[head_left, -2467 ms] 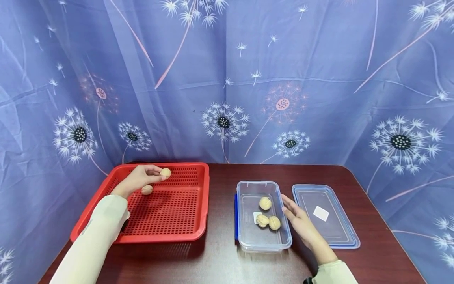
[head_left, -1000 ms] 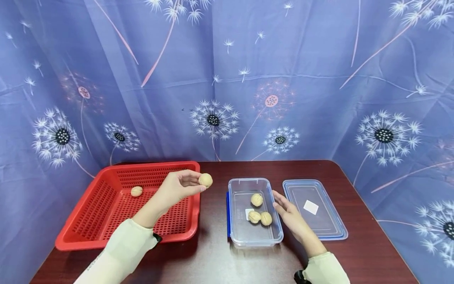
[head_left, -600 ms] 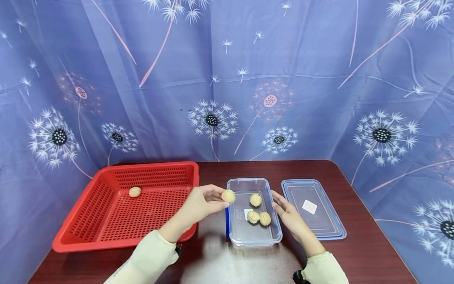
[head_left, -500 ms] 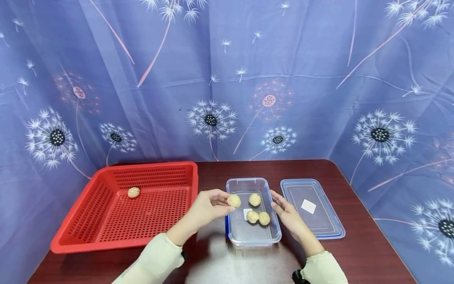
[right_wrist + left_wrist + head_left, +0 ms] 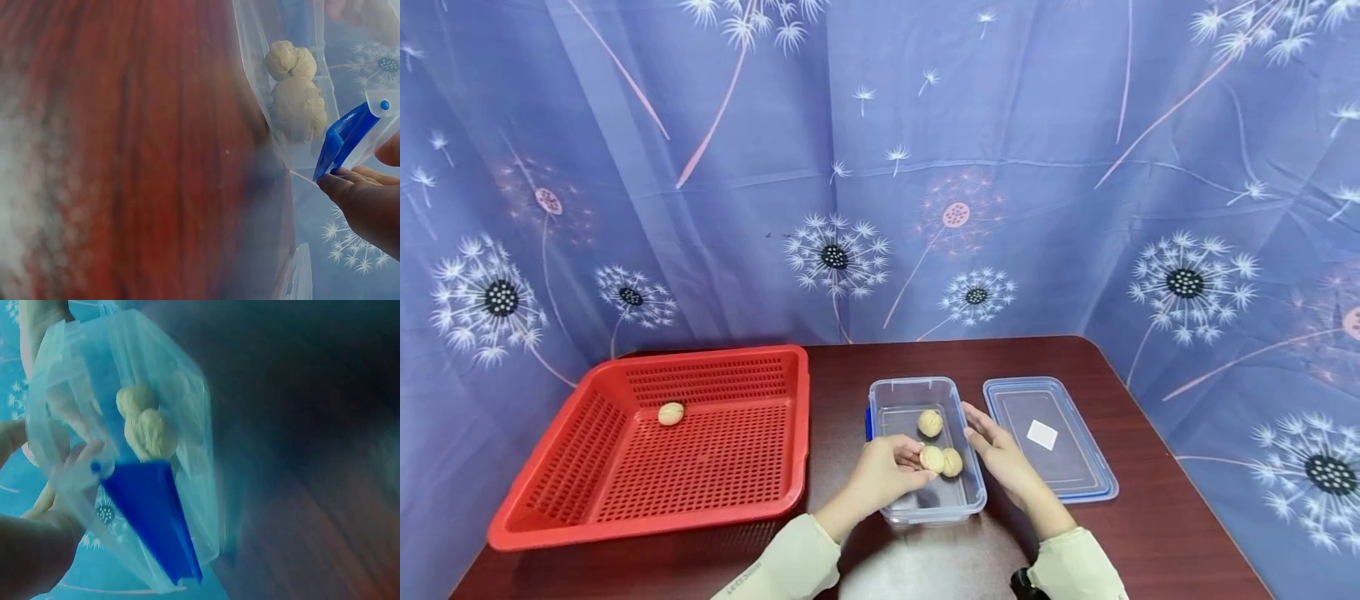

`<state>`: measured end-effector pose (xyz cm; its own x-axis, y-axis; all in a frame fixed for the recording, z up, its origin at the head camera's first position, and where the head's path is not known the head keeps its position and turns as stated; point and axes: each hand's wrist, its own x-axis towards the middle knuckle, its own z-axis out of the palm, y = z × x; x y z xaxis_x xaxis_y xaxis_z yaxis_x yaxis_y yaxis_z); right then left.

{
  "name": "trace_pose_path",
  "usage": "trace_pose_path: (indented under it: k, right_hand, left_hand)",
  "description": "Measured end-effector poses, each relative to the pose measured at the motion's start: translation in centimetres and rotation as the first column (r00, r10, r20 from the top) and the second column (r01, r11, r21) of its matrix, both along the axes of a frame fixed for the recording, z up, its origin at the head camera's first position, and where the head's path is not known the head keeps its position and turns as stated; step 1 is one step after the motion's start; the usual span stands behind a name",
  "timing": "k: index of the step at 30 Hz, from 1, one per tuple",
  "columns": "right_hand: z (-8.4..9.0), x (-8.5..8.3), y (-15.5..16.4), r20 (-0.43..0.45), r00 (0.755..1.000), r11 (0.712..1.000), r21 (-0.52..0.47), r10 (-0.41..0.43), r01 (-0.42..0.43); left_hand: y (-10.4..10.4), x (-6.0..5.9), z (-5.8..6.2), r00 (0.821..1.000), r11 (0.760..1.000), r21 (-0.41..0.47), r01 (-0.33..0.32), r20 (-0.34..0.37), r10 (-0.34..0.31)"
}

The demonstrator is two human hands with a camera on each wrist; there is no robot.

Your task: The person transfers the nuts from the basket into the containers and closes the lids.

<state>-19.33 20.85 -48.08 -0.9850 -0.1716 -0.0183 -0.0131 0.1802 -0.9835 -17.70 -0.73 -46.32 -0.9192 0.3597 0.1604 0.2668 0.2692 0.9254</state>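
A walnut (image 5: 932, 459) is pinched between the thumb and fingertips of my left hand (image 5: 883, 475), over the clear plastic container (image 5: 917, 500). In the left wrist view, that held walnut (image 5: 50, 442) shows through the container's wall, above the ones lying inside. Other walnuts rest in the container: one walnut (image 5: 930, 422) towards the back and another walnut (image 5: 952, 462) right beside the held one, which hides part of the floor. My right hand (image 5: 1003, 458) lies along the container's right side, its fingers fairly straight, touching near the blue latch (image 5: 344, 137).
To the left stands a red perforated basket (image 5: 647, 533) with one walnut (image 5: 671, 413) in it. A clear lid with a blue rim (image 5: 1075, 467) lies flat right of the container. The brown table (image 5: 842, 367) meets a blue dandelion-print curtain (image 5: 880, 208) behind.
My left hand has carried the walnut from the red basket rightwards and down into the container's opening. The right hand stays at the container's side. The view has shifted slightly to the right.
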Motion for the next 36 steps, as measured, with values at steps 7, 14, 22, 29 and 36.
trace_pose_path:
  k: [7, 14, 22, 29, 36]
  right_hand:
    - [-0.1, -0.1, 0.0, 0.002, 1.0, 1.0, 0.001, 0.0, 0.0]
    - [-0.2, -0.1, -0.2, -0.001, 1.0, 1.0, -0.011, -0.007, 0.007]
    - [-0.3, -0.1, 0.0, -0.004, 1.0, 1.0, -0.006, -0.002, 0.002]
    - [-0.6, -0.3, -0.1, -0.001, 1.0, 1.0, -0.006, -0.01, 0.01]
    - [-0.2, -0.2, 0.0, -0.01, 1.0, 1.0, 0.016, -0.004, 0.004]
  left_hand:
    - [1.2, 0.0, -0.7, 0.999, 0.999, -0.048, 0.004, -0.037, -0.006]
    - [2.0, 0.2, -0.9, 0.995, 0.984, -0.172, 0.05, -0.082, -0.065]
    - [2.1, 0.2, -0.8, 0.991, 0.976, -0.215, 0.037, -0.115, -0.063]
    - [1.2, 0.6, 0.5, 0.998, 0.998, -0.026, 0.057, -0.04, -0.058]
    - [-0.7, 0.7, 3.1, 0.997, 0.998, 0.022, 0.053, -0.058, -0.051]
